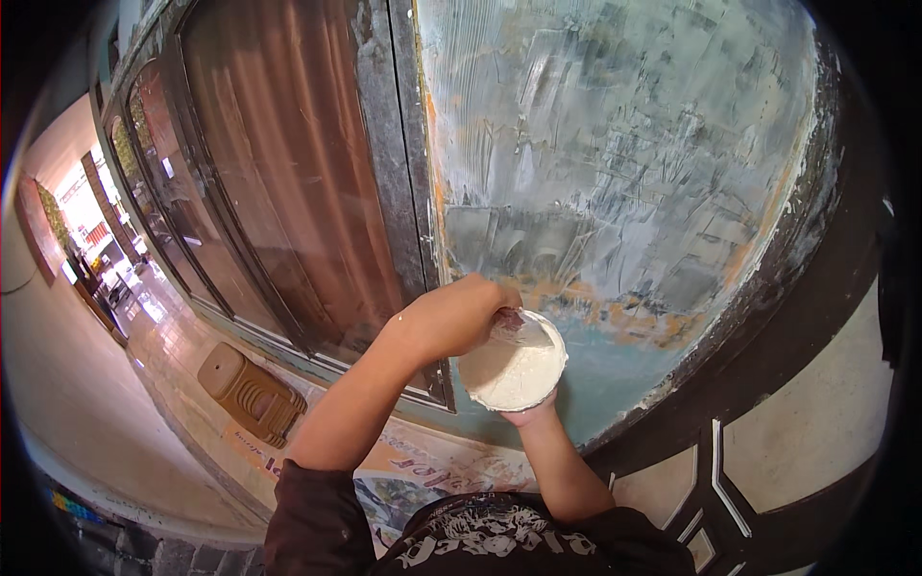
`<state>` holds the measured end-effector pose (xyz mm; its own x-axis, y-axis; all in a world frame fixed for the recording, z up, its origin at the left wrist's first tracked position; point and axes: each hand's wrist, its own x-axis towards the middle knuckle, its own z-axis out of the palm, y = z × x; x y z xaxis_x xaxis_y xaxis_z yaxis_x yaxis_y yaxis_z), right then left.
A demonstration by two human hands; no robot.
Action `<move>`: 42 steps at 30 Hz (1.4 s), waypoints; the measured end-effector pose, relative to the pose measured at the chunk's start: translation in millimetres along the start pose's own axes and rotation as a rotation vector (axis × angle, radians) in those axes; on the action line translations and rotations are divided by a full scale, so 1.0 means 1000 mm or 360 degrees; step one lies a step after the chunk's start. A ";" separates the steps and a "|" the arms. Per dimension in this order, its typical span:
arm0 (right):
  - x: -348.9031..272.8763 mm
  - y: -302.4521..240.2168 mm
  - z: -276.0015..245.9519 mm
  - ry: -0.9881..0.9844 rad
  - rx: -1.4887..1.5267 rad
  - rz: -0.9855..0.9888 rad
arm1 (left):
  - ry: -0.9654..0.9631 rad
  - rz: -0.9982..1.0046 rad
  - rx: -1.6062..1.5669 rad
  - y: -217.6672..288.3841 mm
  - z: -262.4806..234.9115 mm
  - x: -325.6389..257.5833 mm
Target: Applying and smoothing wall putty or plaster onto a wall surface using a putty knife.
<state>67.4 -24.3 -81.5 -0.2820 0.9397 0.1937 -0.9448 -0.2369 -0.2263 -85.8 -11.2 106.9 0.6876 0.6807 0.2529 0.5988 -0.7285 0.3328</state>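
My left hand [461,312] is closed at the rim of a round white tub, its fingers reaching over the edge. Between them is what looks like a putty knife [524,330], smeared with white and partly hidden by the hand. Pale, creamy putty fills the tub [514,376], which is tilted so its inside shows. From below, my right hand [534,411] supports the tub; most of its fingers are hidden behind it. Just ahead rises a blue-green wall [615,173] with grey and white putty spread in rough patches.
Left of the wall stands a dark-framed window [288,163] with a brown curtain behind the glass. A brown plastic stool [252,392] is on the floor at left. Printed sheeting [413,470] lies below me. A dark panel with pale shapes [797,384] is at right.
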 end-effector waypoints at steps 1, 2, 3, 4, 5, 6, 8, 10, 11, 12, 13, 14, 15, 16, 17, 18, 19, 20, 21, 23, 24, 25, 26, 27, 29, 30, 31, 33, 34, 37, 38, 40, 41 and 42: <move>0.000 -0.001 0.002 -0.0044 0.0028 0.0030 | 0.0013 -0.0006 -0.0017 0.005 -0.004 -0.001; 0.000 -0.002 0.004 -0.0087 0.0056 0.0059 | 0.0025 -0.0011 -0.0035 0.008 -0.006 -0.002; -0.001 -0.004 0.007 -0.0081 0.0056 0.0071 | 0.0069 0.0023 -0.0021 0.008 -0.004 -0.003; 0.000 -0.005 0.006 -0.0087 0.0054 0.0067 | 0.0071 0.0028 -0.0016 0.011 -0.003 -0.005; 0.001 -0.005 0.005 -0.0079 -0.0031 0.0028 | 0.0093 0.0060 -0.0065 0.015 -0.002 -0.007; 0.002 -0.006 0.003 -0.0069 -0.0115 -0.0014 | 0.0114 0.0093 -0.0115 0.019 0.000 -0.009; -0.002 -0.010 0.003 -0.0059 0.0003 0.0001 | 0.0161 0.0229 -0.0056 0.020 0.010 -0.017; -0.002 -0.013 0.007 -0.0222 0.0169 0.0052 | 0.0328 0.0317 0.0037 0.028 0.015 -0.026; -0.004 -0.015 0.013 -0.0298 0.0161 0.0050 | 0.0348 0.0409 0.0126 0.024 0.023 -0.027; -0.004 -0.016 0.010 -0.0294 0.0166 0.0043 | 0.0340 0.0412 0.0124 0.022 0.029 -0.030; -0.002 -0.017 0.008 -0.0346 0.0181 0.0018 | 0.0408 0.0501 0.0174 0.020 0.035 -0.031; -0.002 -0.017 0.007 -0.0399 0.0195 -0.0008 | 0.0478 0.0590 0.0224 0.020 0.039 -0.034; -0.004 -0.020 0.008 -0.0426 0.0270 0.0039 | 0.0439 0.0590 0.0306 0.021 0.041 -0.038; -0.004 -0.020 0.007 -0.0421 0.0271 0.0037 | 0.0437 0.0590 0.0301 0.019 0.042 -0.040; -0.004 -0.021 0.005 -0.0352 0.0187 0.0000 | 0.0447 0.0646 0.0299 0.016 0.043 -0.042; -0.004 -0.021 0.004 -0.0281 0.0102 -0.0035 | 0.0458 0.0701 0.0295 0.013 0.044 -0.044; -0.006 -0.024 0.010 -0.0265 0.0160 0.0001 | 0.0462 0.0716 0.0344 0.014 0.047 -0.045; -0.006 -0.025 0.008 -0.0269 0.0173 -0.0001 | 0.0451 0.0715 0.0352 0.015 0.048 -0.046; -0.006 -0.026 0.004 -0.0279 0.0153 0.0017 | 0.0425 0.0737 0.0385 0.016 0.050 -0.048; -0.004 -0.027 -0.002 -0.0268 0.0190 0.0091 | 0.0414 0.0797 0.0406 0.009 0.051 -0.049; -0.005 -0.027 -0.003 -0.0265 0.0190 0.0087 | 0.0412 0.0800 0.0402 0.009 0.051 -0.050; -0.004 -0.025 -0.004 -0.0176 0.0155 0.0062 | 0.0452 0.0834 0.0392 0.008 0.050 -0.049; -0.005 -0.024 -0.003 -0.0087 0.0120 0.0036 | 0.0492 0.0868 0.0382 0.008 0.049 -0.049; -0.007 -0.024 -0.001 -0.0134 0.0249 0.0137 | 0.0458 0.0860 0.0376 0.006 0.051 -0.049; -0.008 -0.025 0.008 -0.0038 0.0155 0.0111 | 0.0434 0.0878 0.0359 0.003 0.056 -0.051; -0.008 -0.024 0.014 0.0058 0.0060 0.0087 | 0.0412 0.0895 0.0342 0.002 0.057 -0.052; -0.012 -0.024 0.029 0.0016 -0.0025 0.0057 | 0.0410 0.0896 0.0340 0.002 0.056 -0.053; -0.012 -0.025 0.020 -0.0078 0.0063 0.0122 | 0.0424 0.0939 0.0331 0.003 0.054 -0.055; -0.012 -0.025 0.019 -0.0173 0.0148 0.0187 | 0.0421 0.0939 0.0329 0.002 0.054 -0.054; -0.013 -0.023 0.021 -0.0046 0.0062 0.0196 | 0.0481 0.0997 0.0249 0.003 0.054 -0.052; -0.014 -0.023 0.021 0.0046 -0.0050 0.0158 | 0.0449 0.0995 0.0237 0.005 0.054 -0.051; -0.013 -0.022 0.008 -0.0410 0.0308 0.0260 | 0.0418 0.0993 0.0225 0.006 0.053 -0.051; -0.012 -0.022 0.007 -0.0239 0.0092 0.0199 | 0.0391 0.0974 0.0202 0.006 0.052 -0.052; -0.012 -0.021 0.006 -0.0067 -0.0124 0.0138 | 0.0364 0.0955 0.0178 0.006 0.051 -0.053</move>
<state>89.8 -32.1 -73.2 -0.3702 0.9049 0.2098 -0.9012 -0.2951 -0.3173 -97.6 -56.1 48.8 0.8183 0.1436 0.5566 0.1859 -0.9824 -0.0199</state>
